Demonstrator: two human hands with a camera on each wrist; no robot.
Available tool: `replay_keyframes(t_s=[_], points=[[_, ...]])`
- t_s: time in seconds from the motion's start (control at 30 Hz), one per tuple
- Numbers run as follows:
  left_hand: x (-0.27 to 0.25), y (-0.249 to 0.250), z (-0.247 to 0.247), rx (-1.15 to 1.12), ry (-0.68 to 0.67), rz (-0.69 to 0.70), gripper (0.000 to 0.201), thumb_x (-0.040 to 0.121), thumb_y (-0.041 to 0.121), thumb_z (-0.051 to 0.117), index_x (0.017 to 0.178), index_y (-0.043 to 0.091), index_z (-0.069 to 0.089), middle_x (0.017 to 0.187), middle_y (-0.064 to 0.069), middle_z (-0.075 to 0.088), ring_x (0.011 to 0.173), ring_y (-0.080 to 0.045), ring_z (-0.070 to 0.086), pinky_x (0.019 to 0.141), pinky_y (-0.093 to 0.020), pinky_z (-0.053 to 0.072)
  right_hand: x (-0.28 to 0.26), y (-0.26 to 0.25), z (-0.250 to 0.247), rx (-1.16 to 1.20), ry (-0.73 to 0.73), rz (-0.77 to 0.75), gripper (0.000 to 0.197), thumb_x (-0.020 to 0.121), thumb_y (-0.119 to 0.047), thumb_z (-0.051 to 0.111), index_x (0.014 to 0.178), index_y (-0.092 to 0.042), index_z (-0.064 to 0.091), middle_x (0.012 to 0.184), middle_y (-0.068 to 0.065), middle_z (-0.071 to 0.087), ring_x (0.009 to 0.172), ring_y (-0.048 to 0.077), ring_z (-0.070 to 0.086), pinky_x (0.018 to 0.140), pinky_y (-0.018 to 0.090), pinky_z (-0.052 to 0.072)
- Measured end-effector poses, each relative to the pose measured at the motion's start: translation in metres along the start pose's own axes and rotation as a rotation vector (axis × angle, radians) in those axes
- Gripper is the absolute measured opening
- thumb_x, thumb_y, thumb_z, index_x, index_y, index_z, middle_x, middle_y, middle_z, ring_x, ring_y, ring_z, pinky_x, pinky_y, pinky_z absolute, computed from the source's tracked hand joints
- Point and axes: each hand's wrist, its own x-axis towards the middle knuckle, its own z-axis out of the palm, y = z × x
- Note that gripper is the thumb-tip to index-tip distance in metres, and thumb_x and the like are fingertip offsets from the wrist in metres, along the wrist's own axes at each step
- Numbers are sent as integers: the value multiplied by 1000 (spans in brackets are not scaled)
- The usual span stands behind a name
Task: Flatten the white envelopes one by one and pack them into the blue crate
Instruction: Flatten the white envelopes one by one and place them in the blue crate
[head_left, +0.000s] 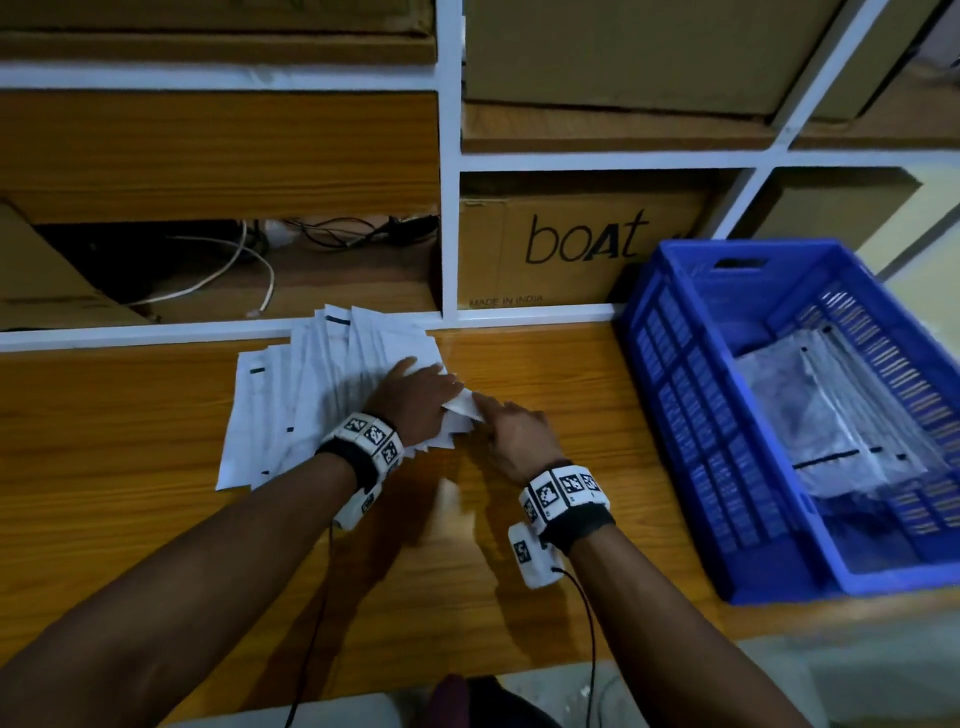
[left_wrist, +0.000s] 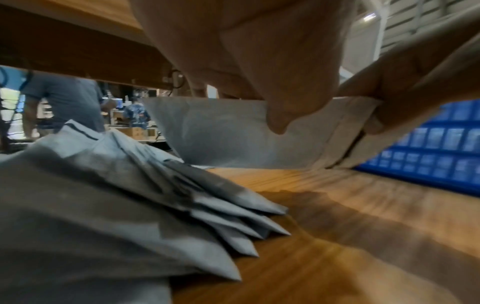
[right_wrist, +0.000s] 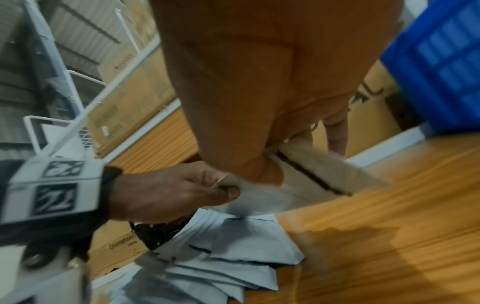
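Now both hands are pinching one white envelope just above the wooden tabletop: left hand gripping its near edge, right hand gripping the flap end. Beside it, the envelope pile is lying fanned out; the blue crate is sitting to the right, holding flattened envelopes.

White paper, blue plastic, brown wood

The white paper envelopes carry short dark stripes; right of them stands the blue slatted plastic crate, on the orange-brown wood-grain table; black-and-white patterned wristbands.
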Motion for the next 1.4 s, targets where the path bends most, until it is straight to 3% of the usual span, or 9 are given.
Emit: replay_keyframes(t_s=[0.2, 0.3, 0.37, 0.53, 0.7, 0.93, 1.17, 1.3, 1.4], points=[[-60, 50, 17, -28, 31, 65, 64, 95, 34, 39, 158, 21, 35, 164, -2, 35, 153, -24, 26, 126, -45, 16, -55, 2, 22, -121, 36, -51, 68, 95, -21, 49, 157, -25, 24, 158, 0, 39, 138, 25, 44, 108, 48, 34], [-92, 61, 39, -35, 88, 60, 71, 91, 29, 54, 158, 19, 34, 161, -5, 40, 150, -27, 33, 122, -47, 26, -84, 10, 50, -126, 72, -104, 60, 95, -33, 42, 154, -28, 34, 155, 1, 43, 137, 28, 46, 105, 48, 35], [-111, 69, 50, -42, 32, 49, 76, 92, 25, 58, 161, 19, 26, 165, -4, 32, 153, -25, 27, 124, -45, 22, -102, 15, 72, -140, 76, -115, 59, 98, -31, 50, 155, -30, 34, 159, 0, 37, 145, 29, 37, 110, 49, 31], [-155, 104, 77, -53, -32, 18, 77, 98, 21, 52, 164, 23, 13, 172, -1, 10, 158, -23, 9, 127, -45, 6, -147, 13, 112, -172, -15, -52, 67, 102, -37, 49, 159, -37, 14, 167, -5, 12, 155, 24, 7, 119, 52, 5], [-179, 124, 103, -82, -95, -45, 76, 100, 23, 47, 164, 25, 6, 172, -3, 3, 158, -25, 4, 127, -48, 9, -171, 14, 142, -184, -129, 2, 75, 101, -32, 44, 159, -38, -2, 168, -6, -7, 155, 23, -7, 120, 52, -3], [-187, 134, 138, -148, -155, -105, 96, 80, 74, 4, 163, 27, -8, 165, 2, -22, 154, -18, -17, 126, -49, 1, -168, 7, 153, -93, -29, -64, 74, 94, -72, 4, 159, -38, -3, 165, -7, -20, 151, 19, -25, 121, 48, -14], [-181, 145, 135, -198, 54, -221, 65, 101, 43, 29, 162, 23, 23, 169, -2, 20, 156, -25, 18, 124, -53, 8, -158, 13, 178, -47, -25, 20, 58, 105, -53, 10, 157, -40, -14, 162, -8, -28, 149, 20, -28, 121, 53, -11], [-179, 150, 154, -173, 35, -256, 63, 104, 48, 16, 163, 26, 12, 171, 0, 11, 158, -26, 10, 123, -53, -1, -156, 11, 179, -10, 3, 13, 59, 103, -55, 4, 157, -40, -11, 163, -9, -25, 151, 20, -25, 122, 52, -11], [-179, 152, 163, -230, 24, -278, 61, 105, 46, 25, 163, 27, 17, 170, 1, 16, 157, -24, 12, 124, -52, 2, -153, 11, 177, 23, 14, 25, 60, 100, -56, 1, 157, -42, -8, 164, -9, -23, 151, 19, -21, 122, 51, -11]])
